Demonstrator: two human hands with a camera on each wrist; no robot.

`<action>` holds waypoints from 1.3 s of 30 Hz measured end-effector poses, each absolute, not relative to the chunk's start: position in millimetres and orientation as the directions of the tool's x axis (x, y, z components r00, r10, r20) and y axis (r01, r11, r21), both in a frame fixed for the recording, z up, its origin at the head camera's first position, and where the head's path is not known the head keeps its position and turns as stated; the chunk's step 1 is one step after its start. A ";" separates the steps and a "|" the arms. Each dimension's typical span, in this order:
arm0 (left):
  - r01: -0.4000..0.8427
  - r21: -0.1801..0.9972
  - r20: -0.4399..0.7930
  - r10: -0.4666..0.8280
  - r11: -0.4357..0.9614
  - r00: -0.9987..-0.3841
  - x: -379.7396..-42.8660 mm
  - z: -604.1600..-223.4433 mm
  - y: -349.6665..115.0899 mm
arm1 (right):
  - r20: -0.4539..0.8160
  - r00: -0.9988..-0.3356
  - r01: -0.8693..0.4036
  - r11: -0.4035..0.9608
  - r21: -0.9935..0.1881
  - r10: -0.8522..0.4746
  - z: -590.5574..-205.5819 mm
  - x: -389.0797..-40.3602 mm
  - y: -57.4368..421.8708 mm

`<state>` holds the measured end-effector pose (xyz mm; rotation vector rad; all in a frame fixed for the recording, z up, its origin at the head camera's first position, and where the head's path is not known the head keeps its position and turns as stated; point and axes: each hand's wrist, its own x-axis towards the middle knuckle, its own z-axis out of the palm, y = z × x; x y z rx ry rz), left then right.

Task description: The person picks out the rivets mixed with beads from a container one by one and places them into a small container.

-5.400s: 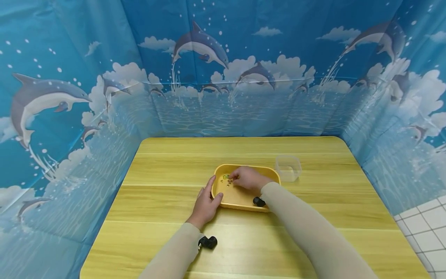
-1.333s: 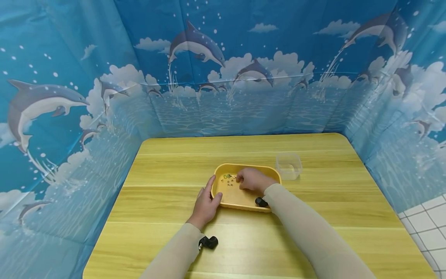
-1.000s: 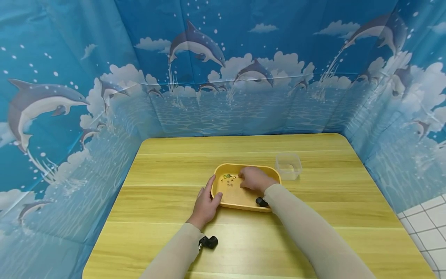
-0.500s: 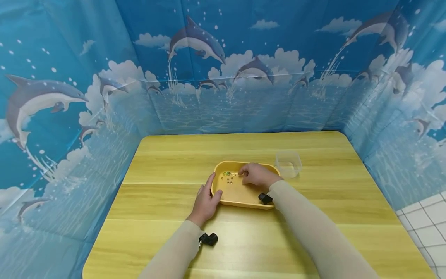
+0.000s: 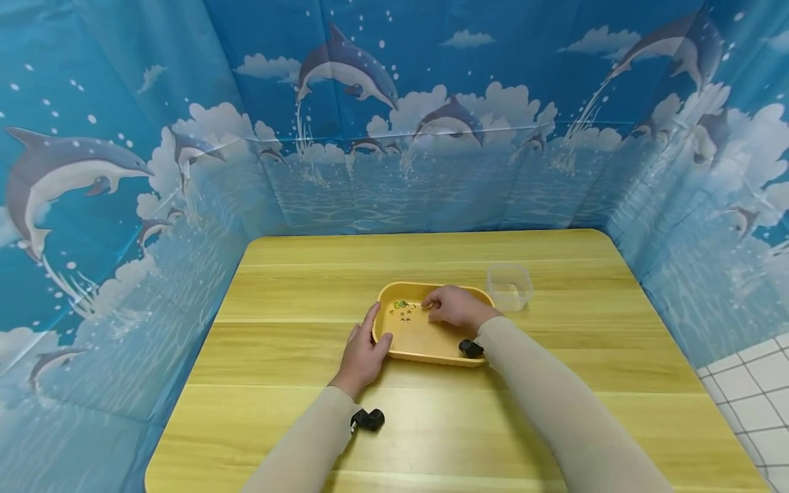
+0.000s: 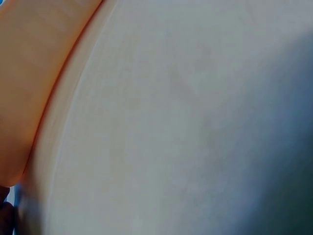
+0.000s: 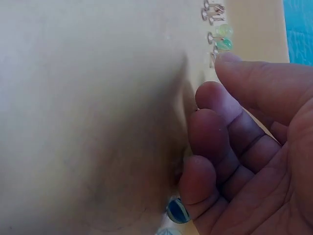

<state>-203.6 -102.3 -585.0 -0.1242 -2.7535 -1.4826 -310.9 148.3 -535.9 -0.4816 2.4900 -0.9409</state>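
Observation:
An orange-yellow tray [image 5: 425, 349] sits at the middle of the table. My left hand [image 5: 362, 355] rests against its near left corner, fingers straight along the left side and thumb at the rim. Several small gold thumbtacks [image 5: 403, 320] lie spread at the tray's left, beside green marbles [image 5: 403, 303]. My right hand [image 5: 457, 308] is low inside the tray, fingers bent, thumb and index finger apart. In the right wrist view nothing shows between the fingertips, though their undersides are hidden. A blue marble [image 7: 178, 210] lies close by the lower fingers.
A clear plastic box [image 5: 509, 287] stands behind the tray's right end. Wood-patterned tabletop [image 5: 296, 287] surrounds both, with a dolphin-print curtain [image 5: 431, 185] behind and at the sides. A small black camera [image 5: 368, 419] is strapped at the left wrist.
Since the earliest frame my right hand has drawn rightward, and the tacks at the left lie more spread out. Over the last second it has shifted slightly right; my left hand stays at the tray.

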 end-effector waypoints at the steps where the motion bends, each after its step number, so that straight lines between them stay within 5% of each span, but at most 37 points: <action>1: 0.075 0.833 0.047 0.064 0.547 -0.997 -203.5 -585.1 -102.2 | -0.267 -0.845 -0.179 0.717 -0.674 -0.463 -536.5 -311.0 147.2; 39: 0.103 0.822 0.076 0.071 0.560 -0.995 -203.3 -586.7 -101.7 | -0.166 -0.846 -0.361 0.773 -0.522 -0.507 -547.1 -313.0 107.7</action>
